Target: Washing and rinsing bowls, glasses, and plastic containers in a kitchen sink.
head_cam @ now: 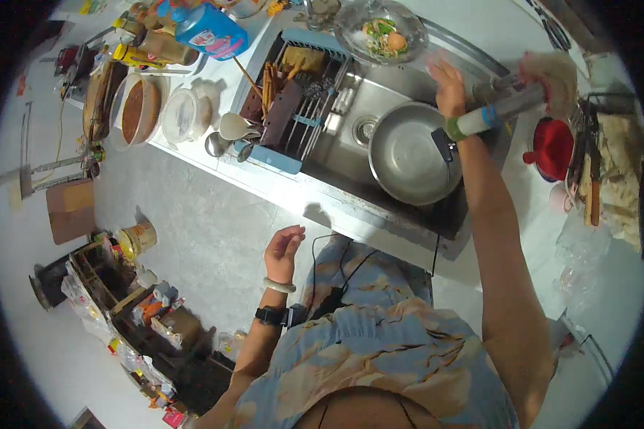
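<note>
My right hand (448, 88) is raised over the far right of a stainless steel sink (349, 139), its fingers blurred and nothing seen in it. Beside its wrist is a pale tube with a blue band (480, 119), apparently part of the tap. Below the wrist, a round metal pan (410, 155) rests in the sink, right of the drain (365, 130). Behind the sink stands a clear bowl (349, 32) holding chopped greens and an egg (396, 41). My left hand (283, 253) hangs empty before the counter, fingers loosely bent.
A blue-rimmed rack (271, 161) with chopsticks and spoons spans the sink's left side. Left of it are a lidded white tub (180, 115), a container of brown contents (134, 110) and a blue detergent bottle (209, 32). A red bowl (554, 147) lies right.
</note>
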A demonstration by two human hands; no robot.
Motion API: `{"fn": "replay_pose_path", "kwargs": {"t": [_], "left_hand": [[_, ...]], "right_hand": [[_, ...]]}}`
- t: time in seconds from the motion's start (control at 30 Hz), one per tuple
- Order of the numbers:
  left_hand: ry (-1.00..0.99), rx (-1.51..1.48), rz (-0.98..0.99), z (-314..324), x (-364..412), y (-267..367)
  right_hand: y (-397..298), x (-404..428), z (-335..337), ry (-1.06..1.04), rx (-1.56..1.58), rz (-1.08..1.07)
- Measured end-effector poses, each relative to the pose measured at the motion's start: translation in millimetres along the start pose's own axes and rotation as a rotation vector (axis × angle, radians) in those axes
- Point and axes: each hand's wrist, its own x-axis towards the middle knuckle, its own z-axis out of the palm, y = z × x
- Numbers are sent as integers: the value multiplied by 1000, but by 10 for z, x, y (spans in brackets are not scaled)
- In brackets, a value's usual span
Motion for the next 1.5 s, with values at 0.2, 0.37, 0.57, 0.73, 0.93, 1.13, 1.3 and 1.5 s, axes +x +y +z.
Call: {"fn": "replay_pose_path", "kwargs": {"t": [0.2, 0.37, 0.57, 0.73, 0.93, 1.13, 1.3, 1.5], "left_hand": [[-35, -33, 36, 186, 31, 3], [-19, -38, 26, 222, -97, 38], [-86, -20, 53, 400, -111, -46], [-165, -15, 88, 649, -162, 12], [-245, 17, 118, 790, -203, 4], [-281, 42, 101, 794, -172, 23], [-293, 116, 91, 804, -166, 109], [-325, 87, 106, 823, -146, 128]], "right_hand": [[-109, -371, 19, -298, 1163, 520], [-521, -1019, -825, -214, 1093, 693], [-299, -2058, -1874, -154, 1038, 809], [-278, -3032, -1842, -196, 780, 1003], [-985, -3512, -1884, -158, 435, 539], [-1599, -3383, -1818, -233, 693, 922], [-1004, -2921, -2043, 20, 934, 1035], [412, -3152, -2535, 105, 742, 1035]]}}
